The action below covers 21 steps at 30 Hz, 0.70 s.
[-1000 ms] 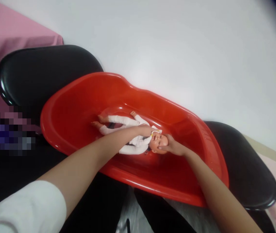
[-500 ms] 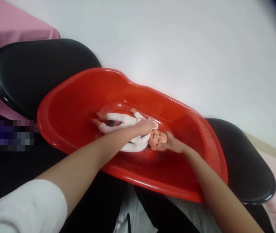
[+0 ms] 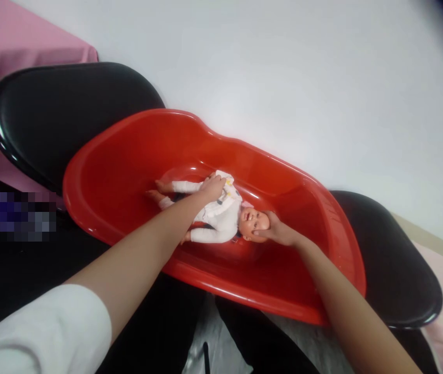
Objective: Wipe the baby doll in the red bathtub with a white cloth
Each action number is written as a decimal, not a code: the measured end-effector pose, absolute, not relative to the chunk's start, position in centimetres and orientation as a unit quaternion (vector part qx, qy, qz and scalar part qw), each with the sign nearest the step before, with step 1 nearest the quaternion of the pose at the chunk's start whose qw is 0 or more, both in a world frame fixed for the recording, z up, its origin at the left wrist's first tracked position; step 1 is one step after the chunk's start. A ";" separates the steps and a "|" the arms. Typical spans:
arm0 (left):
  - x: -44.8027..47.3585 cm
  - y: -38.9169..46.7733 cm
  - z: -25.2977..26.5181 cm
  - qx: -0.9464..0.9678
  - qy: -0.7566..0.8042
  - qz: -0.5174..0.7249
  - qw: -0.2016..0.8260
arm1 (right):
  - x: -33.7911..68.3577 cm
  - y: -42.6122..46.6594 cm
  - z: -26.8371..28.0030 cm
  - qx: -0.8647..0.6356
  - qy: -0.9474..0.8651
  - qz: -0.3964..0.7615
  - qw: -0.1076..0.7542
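A baby doll (image 3: 227,226) in white clothes lies on its back inside a red baby bathtub (image 3: 283,176), feet to the left and head to the right. My right hand (image 3: 281,231) cups the doll's head, thumb across its forehead. Over the doll's belly, the fingers of my left hand (image 3: 214,187) are closed on a white cloth (image 3: 232,193) with yellow and dark prints. The cloth spreads over the doll's chest; I cannot tell whether it is a separate piece or part of the clothing. My left forearm hides part of the doll's legs.
The tub stands between a black chair (image 3: 69,114) on the left and another black chair (image 3: 388,265) on the right. Behind it is a white wall (image 3: 264,72). Pink cloth (image 3: 45,36) covers something at the upper left.
My left hand has moved left from the doll's neck to its belly, drawing the printed cloth down and baring the neck. My right hand stays on the head.
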<state>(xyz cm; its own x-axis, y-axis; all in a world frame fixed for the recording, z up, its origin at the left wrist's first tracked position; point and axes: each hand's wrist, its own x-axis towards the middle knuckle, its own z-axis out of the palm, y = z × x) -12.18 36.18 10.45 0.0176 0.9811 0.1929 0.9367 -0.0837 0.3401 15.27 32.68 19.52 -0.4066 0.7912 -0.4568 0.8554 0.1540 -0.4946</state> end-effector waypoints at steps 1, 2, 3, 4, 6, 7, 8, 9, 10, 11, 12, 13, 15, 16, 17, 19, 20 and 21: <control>-12.6 36.2 10.4 0.707 0.679 0.191 0.054 | 15.3 32.7 19.5 0.544 0.757 -0.359 0.044; -13.0 36.2 10.3 0.702 0.684 0.192 0.051 | 15.2 32.7 19.6 0.544 0.756 -0.361 0.047; -13.5 36.2 10.2 0.696 0.690 0.192 0.047 | 15.1 32.6 19.8 0.544 0.755 -0.363 0.051; -13.9 36.2 10.1 0.688 0.699 0.190 0.043 | 15.1 32.6 19.9 0.544 0.755 -0.363 0.054; -14.9 36.1 10.0 0.659 0.728 0.184 0.036 | 14.9 32.4 20.2 0.545 0.753 -0.362 0.061; -15.4 36.1 10.0 0.639 0.747 0.183 0.035 | 14.8 32.4 20.3 0.546 0.753 -0.362 0.062; -15.8 36.2 10.1 0.617 0.764 0.183 0.036 | 14.7 32.3 20.4 0.548 0.752 -0.362 0.060; -16.1 36.2 10.2 0.597 0.780 0.186 0.039 | 14.7 32.3 20.3 0.550 0.751 -0.362 0.057; -16.2 36.3 10.4 0.581 0.790 0.192 0.042 | 14.7 32.3 20.3 0.552 0.749 -0.363 0.052; -16.2 36.4 10.7 0.572 0.794 0.202 0.043 | 14.7 32.3 20.2 0.555 0.747 -0.363 0.047; -15.8 36.5 11.1 0.572 0.791 0.216 0.042 | 14.7 32.4 20.1 0.558 0.745 -0.363 0.042; -15.2 36.5 11.6 0.578 0.782 0.232 0.039 | 14.7 32.4 20.0 0.561 0.742 -0.364 0.039; -13.4 36.6 12.6 0.614 0.742 0.268 0.028 | 14.8 32.4 19.8 0.561 0.740 -0.369 0.039; -12.1 36.5 13.1 0.643 0.712 0.281 0.023 | 14.8 32.5 19.8 0.559 0.741 -0.370 0.040; -10.8 36.4 13.4 0.681 0.675 0.284 0.021 | 14.9 32.5 19.8 0.555 0.743 -0.370 0.042; -8.3 35.8 13.8 0.757 0.598 0.263 0.035 | 14.9 32.5 19.7 0.550 0.750 -0.364 0.045; -7.2 35.4 13.8 0.788 0.563 0.242 0.054 | 15.0 32.5 19.7 0.549 0.754 -0.358 0.044; -6.3 35.1 13.7 0.809 0.539 0.225 0.071 | 15.0 32.5 19.6 0.550 0.755 -0.353 0.043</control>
<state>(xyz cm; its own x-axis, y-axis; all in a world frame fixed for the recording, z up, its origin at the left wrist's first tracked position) -6.29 35.08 13.67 0.3177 0.9036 0.2874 0.8397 -0.4089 0.3574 14.99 32.54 19.62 -0.3907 0.8012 -0.4532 0.8615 0.1448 -0.4867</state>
